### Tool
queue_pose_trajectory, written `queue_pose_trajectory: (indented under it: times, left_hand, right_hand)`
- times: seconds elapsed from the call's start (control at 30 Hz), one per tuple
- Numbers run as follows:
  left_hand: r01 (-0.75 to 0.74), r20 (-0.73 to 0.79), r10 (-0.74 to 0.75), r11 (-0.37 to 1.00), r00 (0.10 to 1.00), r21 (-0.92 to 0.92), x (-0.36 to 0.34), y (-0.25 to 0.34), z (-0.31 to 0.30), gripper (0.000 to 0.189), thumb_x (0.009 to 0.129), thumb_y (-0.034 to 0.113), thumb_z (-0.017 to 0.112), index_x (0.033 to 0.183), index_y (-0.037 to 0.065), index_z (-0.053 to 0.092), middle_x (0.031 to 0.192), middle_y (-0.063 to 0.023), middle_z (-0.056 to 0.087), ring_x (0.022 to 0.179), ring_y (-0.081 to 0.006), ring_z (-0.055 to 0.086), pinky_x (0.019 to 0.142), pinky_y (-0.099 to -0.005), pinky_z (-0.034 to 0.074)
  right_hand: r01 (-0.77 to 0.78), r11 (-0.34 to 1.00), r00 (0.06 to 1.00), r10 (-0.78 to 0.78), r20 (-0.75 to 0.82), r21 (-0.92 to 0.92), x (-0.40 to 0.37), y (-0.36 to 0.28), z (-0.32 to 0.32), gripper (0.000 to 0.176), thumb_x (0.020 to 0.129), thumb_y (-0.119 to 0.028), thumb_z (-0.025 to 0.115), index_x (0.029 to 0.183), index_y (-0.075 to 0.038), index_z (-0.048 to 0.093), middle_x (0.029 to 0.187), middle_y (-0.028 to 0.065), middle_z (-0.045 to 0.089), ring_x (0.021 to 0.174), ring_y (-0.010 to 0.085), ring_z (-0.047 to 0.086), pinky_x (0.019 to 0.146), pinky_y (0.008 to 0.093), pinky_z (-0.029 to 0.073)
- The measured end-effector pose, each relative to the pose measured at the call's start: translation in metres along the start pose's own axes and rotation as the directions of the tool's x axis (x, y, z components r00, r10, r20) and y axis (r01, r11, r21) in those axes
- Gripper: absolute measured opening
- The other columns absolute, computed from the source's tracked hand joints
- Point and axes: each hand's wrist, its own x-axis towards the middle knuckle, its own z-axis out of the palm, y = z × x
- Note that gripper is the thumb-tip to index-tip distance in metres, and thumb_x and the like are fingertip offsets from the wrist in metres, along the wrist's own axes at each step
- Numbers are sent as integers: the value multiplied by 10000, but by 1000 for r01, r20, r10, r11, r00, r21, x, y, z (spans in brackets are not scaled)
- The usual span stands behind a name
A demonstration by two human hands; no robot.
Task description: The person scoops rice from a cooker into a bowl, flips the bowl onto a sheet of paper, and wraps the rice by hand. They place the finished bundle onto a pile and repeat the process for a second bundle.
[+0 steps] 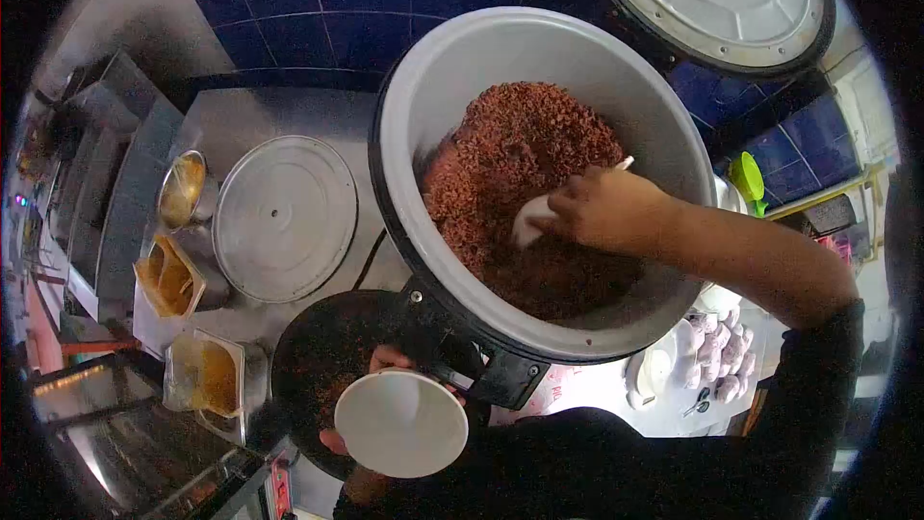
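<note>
Right hand [602, 207]: we grip the scoop [532, 221] by its handle, in loose rice [520, 144].
Left hand [385, 361]: we cup the light bowl [399, 422], lower centre.

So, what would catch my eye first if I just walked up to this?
The big grey pot in the middle, heaped with reddish-brown rice, stands out at once; the right hand digs into the rice with a white scoop. Just below, the left hand holds a white bowl by a dark pan. To the left lies a round metal lid beside tubs of yellow sauce.
</note>
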Motion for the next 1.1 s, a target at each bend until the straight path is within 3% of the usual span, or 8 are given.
queue_pose_trajectory:
  times: [0.23, 0.47, 0.57, 0.63, 0.67, 0.87, 0.93, 1.1]
  left_hand:
    - [-155, -115, 139, 977, 984, -147, 0, -17, 5, 1073, 639, 702, 687, 1375, 77, 218, 1310, -168, 432, 1120, -490, 500, 916, -736, 325]
    - [-353, -303, 316, 932, 899, -75, 1, -24, 22, 884, 697, 721, 616, 1299, 107, 413, 1301, -206, 366, 1067, -456, 553, 831, -700, 454]
    - [-389, -409, 327, 918, 852, -78, -5, -25, 12, 801, 729, 733, 563, 1297, 173, 482, 1300, -178, 309, 1051, -455, 557, 809, -722, 452]
    - [-228, 38, 235, 965, 971, -133, -2, -16, -5, 852, 756, 678, 587, 1391, 143, 393, 1505, -73, 223, 1256, -467, 383, 939, -801, 219]
    - [-229, 37, 236, 963, 971, -142, -2, -17, -4, 852, 756, 678, 587, 1391, 143, 393, 1505, -73, 223, 1256, -467, 383, 939, -801, 219]
    - [-96, -106, 112, 984, 988, 147, 0, -11, 6, 899, 738, 706, 580, 1400, 135, 372, 1491, -56, 250, 1215, -508, 405, 928, -786, 271]
    - [-270, 21, 275, 954, 961, -134, 5, -23, 0, 948, 718, 705, 607, 1404, 104, 346, 1471, -77, 272, 1198, -537, 403, 927, -771, 293]
    - [-256, -141, 236, 956, 962, -145, -22, -19, -25, 1077, 654, 713, 665, 1404, 51, 266, 1435, -90, 327, 1152, -536, 453, 918, -745, 328]
  right_hand:
    - [-326, 942, 897, 335, -288, 80, 52, 63, -57, 387, 778, -130, 561, 1162, -133, 605, 904, 106, 631, 806, 276, 660, 665, 396, 545]
    - [111, 966, 988, -132, -80, -233, 110, 36, -51, 129, 782, -130, 570, 769, -115, 697, 770, 74, 688, 768, 237, 687, 681, 392, 553]
    - [99, 979, 994, -106, -31, -180, 73, 30, -53, 264, 813, -147, 544, 1046, -157, 666, 908, 60, 669, 826, 208, 676, 661, 341, 544]
    - [47, 985, 999, -50, -15, -164, 40, 18, -53, 398, 838, -148, 518, 1229, -187, 582, 988, 52, 637, 875, 196, 659, 661, 304, 537]
    - [18, 986, 1000, -17, 5, -165, 26, 10, -54, 455, 847, -145, 507, 1298, -199, 532, 1015, 47, 620, 895, 194, 650, 665, 289, 535]
    - [-83, 996, 990, 85, 111, -24, -2, -24, -57, 459, 844, -150, 522, 1301, -191, 530, 937, 51, 629, 813, 213, 658, 634, 310, 539]
    - [-107, 994, 986, 105, 129, 9, 1, -25, -59, 462, 844, -148, 522, 1304, -187, 527, 934, 59, 634, 782, 219, 665, 615, 319, 542]
    - [-141, 990, 926, 131, 354, 4, 11, -12, -49, 402, 830, -132, 536, 1226, -172, 593, 929, 88, 659, 735, 236, 682, 590, 356, 543]
